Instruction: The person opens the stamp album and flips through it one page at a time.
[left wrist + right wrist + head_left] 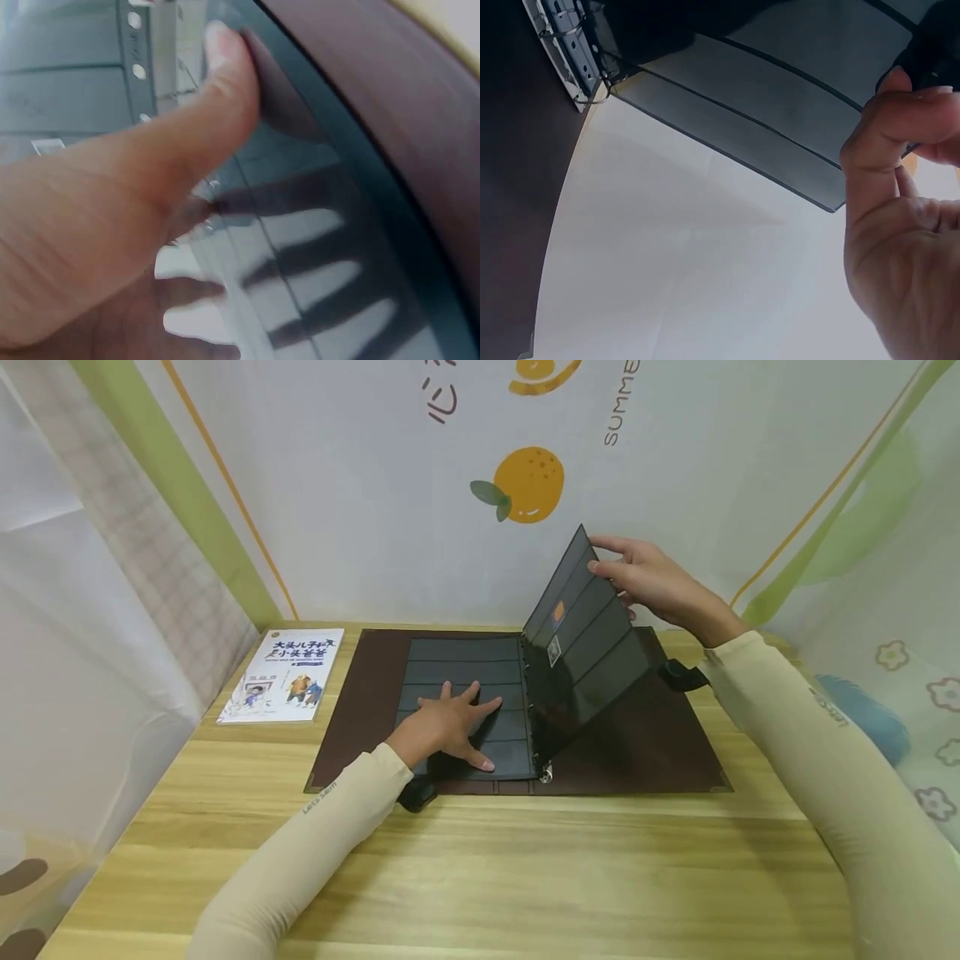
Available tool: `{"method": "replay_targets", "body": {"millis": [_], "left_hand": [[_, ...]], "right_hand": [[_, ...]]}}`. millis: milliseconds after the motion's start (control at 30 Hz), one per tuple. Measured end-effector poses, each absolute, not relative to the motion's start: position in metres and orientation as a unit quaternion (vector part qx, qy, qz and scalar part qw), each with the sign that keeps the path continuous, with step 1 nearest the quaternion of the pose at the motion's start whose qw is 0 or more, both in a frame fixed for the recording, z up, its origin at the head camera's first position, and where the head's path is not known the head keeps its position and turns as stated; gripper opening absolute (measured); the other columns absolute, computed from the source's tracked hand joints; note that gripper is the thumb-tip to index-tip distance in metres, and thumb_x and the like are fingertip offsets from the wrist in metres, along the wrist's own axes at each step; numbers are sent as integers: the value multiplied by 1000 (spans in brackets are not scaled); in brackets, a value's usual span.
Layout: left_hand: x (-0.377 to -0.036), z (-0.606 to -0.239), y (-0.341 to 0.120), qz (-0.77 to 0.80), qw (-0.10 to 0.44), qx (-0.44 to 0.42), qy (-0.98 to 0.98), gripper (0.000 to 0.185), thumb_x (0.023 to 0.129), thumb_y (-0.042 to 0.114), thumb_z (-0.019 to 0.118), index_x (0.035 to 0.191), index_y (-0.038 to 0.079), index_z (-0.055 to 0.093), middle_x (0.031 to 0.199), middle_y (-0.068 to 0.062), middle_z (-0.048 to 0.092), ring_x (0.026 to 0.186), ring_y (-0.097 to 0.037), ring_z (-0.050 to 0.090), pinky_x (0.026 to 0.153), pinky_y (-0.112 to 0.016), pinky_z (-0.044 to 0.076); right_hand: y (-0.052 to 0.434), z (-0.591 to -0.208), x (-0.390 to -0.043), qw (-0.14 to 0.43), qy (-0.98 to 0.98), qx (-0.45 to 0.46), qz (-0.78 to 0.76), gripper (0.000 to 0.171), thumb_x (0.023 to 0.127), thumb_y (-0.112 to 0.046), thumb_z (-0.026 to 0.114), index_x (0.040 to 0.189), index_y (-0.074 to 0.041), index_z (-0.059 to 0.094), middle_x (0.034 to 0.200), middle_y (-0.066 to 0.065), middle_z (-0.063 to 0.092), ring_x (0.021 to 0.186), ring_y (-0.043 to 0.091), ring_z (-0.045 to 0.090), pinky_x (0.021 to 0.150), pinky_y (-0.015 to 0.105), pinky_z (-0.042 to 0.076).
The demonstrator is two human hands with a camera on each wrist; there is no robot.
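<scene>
A dark brown ring binder (645, 752) lies open on the wooden table. Black pocket pages (465, 672) lie flat on its left half. My left hand (453, 727) rests on them, fingers spread and straight; in the left wrist view its thumb (217, 97) presses the glossy page (330, 247). My right hand (652, 581) pinches the outer edge of one black page (592, 635) and holds it lifted at a steep tilt above the rings (545, 772). The right wrist view shows the thumb (889, 127) on that page (780, 112) from below.
A children's book (288, 672) with a white cover lies at the table's back left, beside the binder. A white backdrop with an orange print (525, 485) stands close behind. Bare wood (525, 877) spans the table's front. Curtains hang on both sides.
</scene>
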State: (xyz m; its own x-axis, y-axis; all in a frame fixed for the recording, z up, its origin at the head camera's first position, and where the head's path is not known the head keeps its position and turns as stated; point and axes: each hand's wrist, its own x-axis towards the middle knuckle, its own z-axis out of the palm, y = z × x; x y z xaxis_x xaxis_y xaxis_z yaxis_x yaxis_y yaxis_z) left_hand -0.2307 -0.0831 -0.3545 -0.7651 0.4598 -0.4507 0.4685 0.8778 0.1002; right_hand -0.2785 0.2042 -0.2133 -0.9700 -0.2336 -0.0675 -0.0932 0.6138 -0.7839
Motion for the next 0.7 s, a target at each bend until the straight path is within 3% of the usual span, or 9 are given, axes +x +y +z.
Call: {"method": "replay_targets", "body": {"millis": [100, 167, 200, 300, 367, 467, 567, 700], "left_hand": [[-228, -347, -79, -3, 196, 264, 944, 103, 83, 63, 73, 163, 31, 17, 171, -15, 9, 154, -50, 12, 112, -72, 32], [-225, -337, -75, 48, 156, 277, 947, 95, 89, 57, 70, 163, 23, 20, 167, -18, 23, 151, -47, 27, 111, -65, 39], [-223, -330, -71, 88, 131, 282, 946, 91, 92, 53, 68, 163, 19, 22, 159, -20, 40, 142, -42, 45, 108, -59, 45], [-216, -300, -61, 237, 58, 280, 928, 78, 100, 47, 59, 161, 11, 27, 144, -17, 58, 125, -31, 63, 103, -47, 52], [-211, -277, -50, 321, 18, 278, 905, 76, 101, 49, 56, 160, 9, 29, 138, -14, 64, 117, -25, 68, 100, -42, 54], [-203, -246, -33, 369, -5, 278, 887, 80, 100, 57, 53, 160, 8, 29, 143, -10, 61, 132, -23, 60, 106, -41, 51], [-199, -226, -18, 354, 1, 284, 891, 81, 99, 58, 54, 156, 3, 35, 114, -9, 73, 110, -23, 70, 95, -37, 56], [-201, -211, -8, 359, 23, 275, 892, 49, 101, 37, 59, 135, 3, 54, 75, -6, 65, 63, -19, 70, 63, -31, 57]], "right_hand": [[199, -213, -279, 81, 898, -96, -422, 68, 104, -43, 51, 163, -27, 21, 67, -4, 28, 53, 16, 35, 50, 33, 43], [196, -212, -280, 83, 896, -100, -424, 69, 104, -43, 51, 163, -27, 20, 64, -4, 27, 53, 15, 35, 51, 33, 43], [194, -212, -280, 84, 895, -102, -426, 69, 104, -43, 51, 163, -26, 20, 63, -5, 28, 52, 15, 34, 51, 33, 43], [189, -211, -282, 91, 889, -110, -434, 69, 104, -43, 51, 163, -25, 19, 58, -5, 28, 51, 15, 34, 50, 33, 42], [185, -210, -284, 92, 888, -115, -436, 70, 104, -43, 51, 164, -24, 19, 57, -5, 31, 50, 15, 35, 49, 34, 42], [181, -208, -286, 93, 883, -122, -444, 70, 104, -40, 52, 163, -20, 20, 55, -5, 33, 49, 15, 39, 50, 32, 44], [176, -207, -287, 91, 878, -125, -454, 71, 104, -37, 54, 163, -16, 22, 54, -5, 41, 50, 13, 45, 53, 29, 48], [169, -207, -288, 93, 869, -131, -469, 73, 102, -38, 57, 162, -13, 23, 59, -5, 58, 51, 11, 53, 55, 27, 51]]}}
